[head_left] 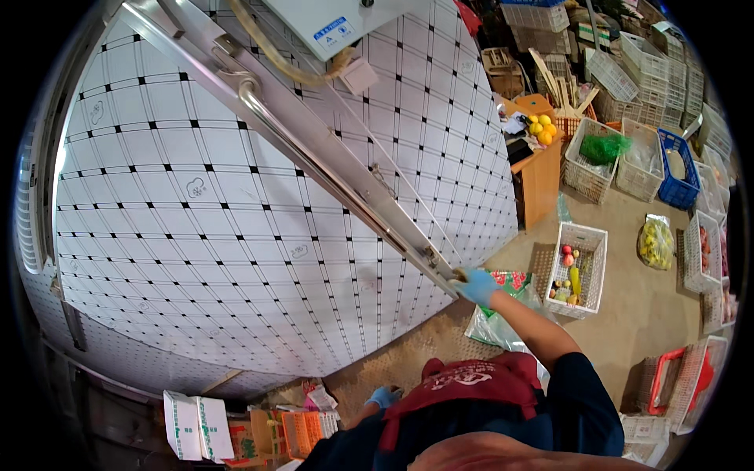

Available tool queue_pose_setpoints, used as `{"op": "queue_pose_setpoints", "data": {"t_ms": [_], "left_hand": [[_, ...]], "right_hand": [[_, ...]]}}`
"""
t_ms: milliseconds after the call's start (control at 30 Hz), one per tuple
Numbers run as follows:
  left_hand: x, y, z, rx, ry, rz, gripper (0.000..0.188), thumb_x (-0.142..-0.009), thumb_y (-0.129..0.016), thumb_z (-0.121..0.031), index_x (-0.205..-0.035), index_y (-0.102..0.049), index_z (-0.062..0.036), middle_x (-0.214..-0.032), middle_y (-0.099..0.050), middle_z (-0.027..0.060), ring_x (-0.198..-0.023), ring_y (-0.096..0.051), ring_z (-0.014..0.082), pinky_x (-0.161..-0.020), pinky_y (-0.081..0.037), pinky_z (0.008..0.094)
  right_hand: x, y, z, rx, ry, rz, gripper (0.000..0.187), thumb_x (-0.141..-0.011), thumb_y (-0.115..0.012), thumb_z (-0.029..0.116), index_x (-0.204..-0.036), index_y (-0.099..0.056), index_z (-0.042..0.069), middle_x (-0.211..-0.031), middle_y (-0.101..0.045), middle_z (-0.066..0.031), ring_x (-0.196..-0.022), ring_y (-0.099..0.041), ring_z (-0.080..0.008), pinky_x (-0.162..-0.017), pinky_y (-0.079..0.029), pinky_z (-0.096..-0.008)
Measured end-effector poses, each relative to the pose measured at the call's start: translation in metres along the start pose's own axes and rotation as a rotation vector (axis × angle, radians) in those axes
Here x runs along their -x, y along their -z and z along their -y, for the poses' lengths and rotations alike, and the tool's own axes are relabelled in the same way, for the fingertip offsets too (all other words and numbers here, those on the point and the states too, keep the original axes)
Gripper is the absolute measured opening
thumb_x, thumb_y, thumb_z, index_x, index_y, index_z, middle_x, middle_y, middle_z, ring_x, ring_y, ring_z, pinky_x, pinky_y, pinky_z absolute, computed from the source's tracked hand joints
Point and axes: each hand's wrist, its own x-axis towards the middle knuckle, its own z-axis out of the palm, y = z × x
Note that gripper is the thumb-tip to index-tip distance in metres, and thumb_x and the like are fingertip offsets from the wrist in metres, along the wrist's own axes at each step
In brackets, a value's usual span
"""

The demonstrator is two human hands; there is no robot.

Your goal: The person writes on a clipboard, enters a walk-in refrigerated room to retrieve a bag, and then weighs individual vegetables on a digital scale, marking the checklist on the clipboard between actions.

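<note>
My right hand [476,288], in a blue glove, reaches out to the lower end of a large white door [275,235] with a black grid pattern. Its fingers are curled at the door's metal edge [433,267]. Along that edge runs a long metal handle bar [314,169]. My left hand [383,397], also blue-gloved, is low beside my dark red apron [471,385]. A small brownish patch shows at its fingertips, and its grip is too hidden to make out.
Right of my arm, a white crate [601,271] holds mixed fruit. Plastic bags [503,326] lie on the floor by the door. A wooden desk [542,188] carries yellow and orange fruit [542,128]. More crates [591,177] stand beyond; cartons [196,424] sit at lower left.
</note>
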Motion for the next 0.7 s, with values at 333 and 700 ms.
{"op": "queue_pose_setpoints", "data": {"t_ms": [333,700], "left_hand": [[-0.024,0.126,-0.102,-0.154,-0.287,-0.572,0.036,-0.089,-0.056,-0.033,-0.102,-0.064,-0.001,-0.096,-0.064,0.0262,-0.088,-0.061,0.0431,-0.078,-0.049,0.0468],[0.015,0.353,-0.377,0.562,-1.126,-0.499,0.078,-0.097,-0.029,-0.057,-0.144,-0.018,0.0052,-0.141,-0.036,0.0265,-0.128,-0.042,0.0355,-0.109,-0.035,0.045]], "right_hand": [[0.279,-0.042,-0.29,0.146,-0.93,-0.239,0.048,-0.085,-0.054,0.044,-0.112,-0.065,0.006,-0.106,-0.065,-0.0229,-0.103,-0.061,-0.0378,-0.091,-0.047,-0.0389],[0.515,-0.184,-0.26,-0.168,-1.569,-0.716,0.031,-0.085,-0.059,0.035,-0.095,-0.071,0.008,-0.088,-0.07,-0.0088,-0.07,-0.063,-0.0227,-0.064,-0.049,-0.0397]]}}
